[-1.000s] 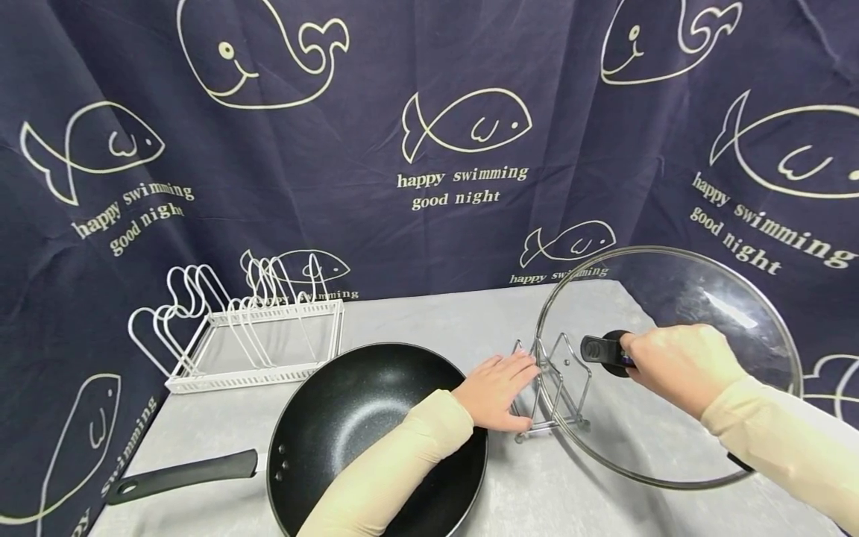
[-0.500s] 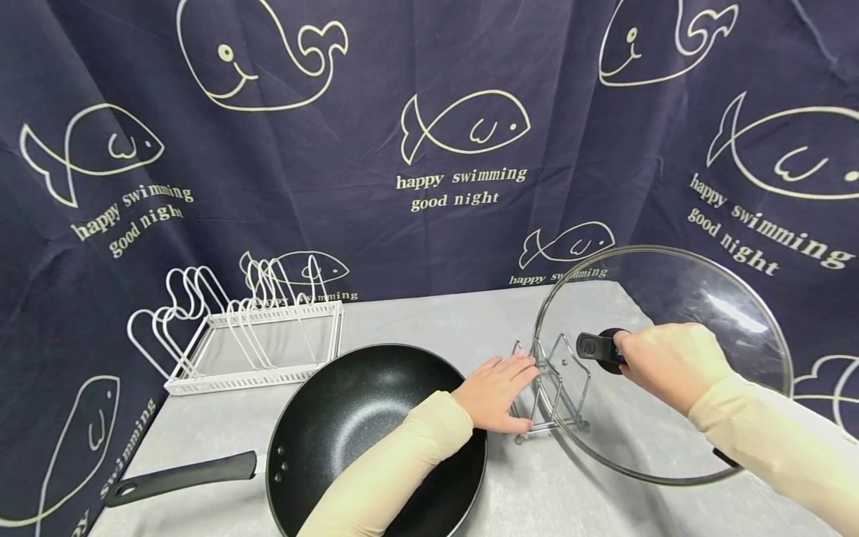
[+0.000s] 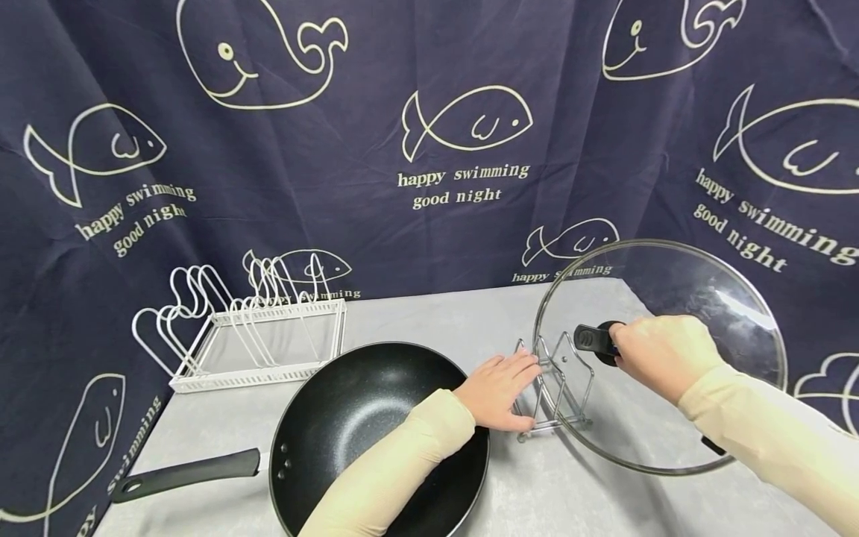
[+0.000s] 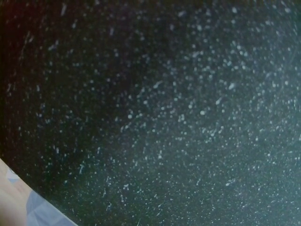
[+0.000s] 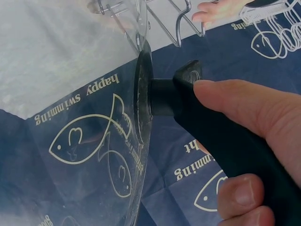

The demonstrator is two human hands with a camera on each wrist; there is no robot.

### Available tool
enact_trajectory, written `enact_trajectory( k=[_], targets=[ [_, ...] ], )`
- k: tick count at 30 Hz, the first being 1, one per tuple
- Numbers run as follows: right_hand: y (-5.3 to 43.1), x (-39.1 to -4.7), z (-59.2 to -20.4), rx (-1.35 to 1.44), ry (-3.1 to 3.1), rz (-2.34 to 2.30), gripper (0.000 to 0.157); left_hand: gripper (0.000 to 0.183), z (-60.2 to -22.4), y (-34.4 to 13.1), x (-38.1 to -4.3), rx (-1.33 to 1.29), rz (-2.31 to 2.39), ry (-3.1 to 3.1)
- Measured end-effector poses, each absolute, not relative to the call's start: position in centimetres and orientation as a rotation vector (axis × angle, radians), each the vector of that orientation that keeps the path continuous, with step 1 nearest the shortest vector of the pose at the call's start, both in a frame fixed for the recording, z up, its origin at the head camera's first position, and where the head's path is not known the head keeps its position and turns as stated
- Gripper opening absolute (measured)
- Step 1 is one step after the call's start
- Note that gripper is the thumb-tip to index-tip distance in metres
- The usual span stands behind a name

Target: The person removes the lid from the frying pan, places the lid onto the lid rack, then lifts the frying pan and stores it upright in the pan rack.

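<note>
My right hand [image 3: 661, 354] grips the black handle [image 3: 592, 339] of a large round glass lid [image 3: 711, 298]. In the right wrist view, the thumb lies along the handle [image 5: 221, 132] and the other fingers curl round it. The lid stands on edge, tilted, and its left rim passes among the wires of a small metal rack [image 3: 553, 424]. My left hand [image 3: 499, 391] rests against that rack's left side, fingers extended and thumb spread. Beneath my left forearm lies a black wok [image 3: 362, 403], whose speckled inside [image 4: 164, 113] fills the left wrist view.
At the back left of the grey table [image 3: 429, 313] stands a white wire rack [image 3: 255, 377] with upright loops. The wok's long handle [image 3: 191, 475] points left. A dark blue curtain [image 3: 463, 246] with fish and whale drawings hangs behind and at both sides.
My right hand has moved a little left and up with the lid, whose right edge has swung inward. My left hand has stayed against the small rack.
</note>
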State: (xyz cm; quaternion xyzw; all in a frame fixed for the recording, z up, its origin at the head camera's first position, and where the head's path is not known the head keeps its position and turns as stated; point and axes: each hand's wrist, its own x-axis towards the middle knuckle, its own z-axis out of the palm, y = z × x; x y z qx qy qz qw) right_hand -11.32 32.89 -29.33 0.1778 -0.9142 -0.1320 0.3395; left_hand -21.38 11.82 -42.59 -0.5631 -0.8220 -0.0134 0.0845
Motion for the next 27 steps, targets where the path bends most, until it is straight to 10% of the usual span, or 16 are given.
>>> enact_trajectory(
  k=[27],
  targets=[
    [32.2,-12.3,-29.4,0.464,-2.372,-0.296,0.037,0.082,-42.6,11.6,-21.7,-1.701,-0.020,-2.484]
  ],
)
